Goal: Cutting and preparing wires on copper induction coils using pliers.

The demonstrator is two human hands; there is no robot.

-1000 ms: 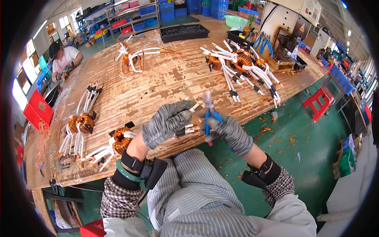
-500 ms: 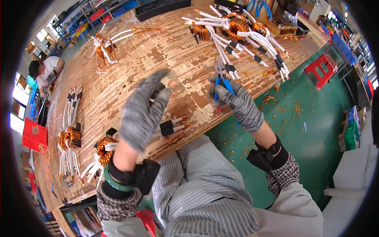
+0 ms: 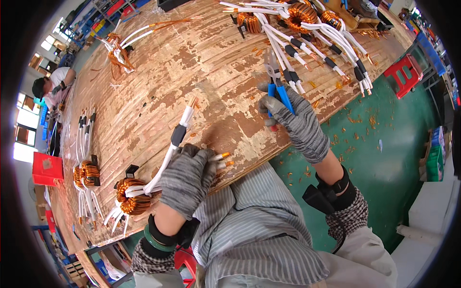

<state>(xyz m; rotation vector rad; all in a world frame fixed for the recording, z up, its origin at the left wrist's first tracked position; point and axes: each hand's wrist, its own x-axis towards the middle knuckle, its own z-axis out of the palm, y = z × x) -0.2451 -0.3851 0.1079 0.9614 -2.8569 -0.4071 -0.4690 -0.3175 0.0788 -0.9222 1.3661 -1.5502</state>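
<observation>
My left hand (image 3: 185,180), in a grey knitted glove, is closed over the white-sleeved wires of a copper-wound toroidal coil (image 3: 133,197) near the table's front edge. From beside its fingers one white wire bundle (image 3: 178,136) slants up, with a black band and bare copper ends. Other copper-colored wire tips (image 3: 224,156) stick out past the hand's right side. Over the table edge, my right hand (image 3: 300,120), gloved with bare fingertips, holds blue-handled pliers (image 3: 278,91), jaws pointing away. The pliers touch no wire.
More coils (image 3: 300,17) with white leads lie at the far right; another coil (image 3: 86,174) lies at the left, and a loose wire bundle (image 3: 117,53) farther back. Copper scraps (image 3: 370,120) litter the green floor by a red stool (image 3: 404,77). A co-worker (image 3: 55,86) is at the far left.
My left hand has come down from above the table onto the coil's wires, and one bundle now stands slanted upward. The right hand still holds the pliers. The view has shifted slightly.
</observation>
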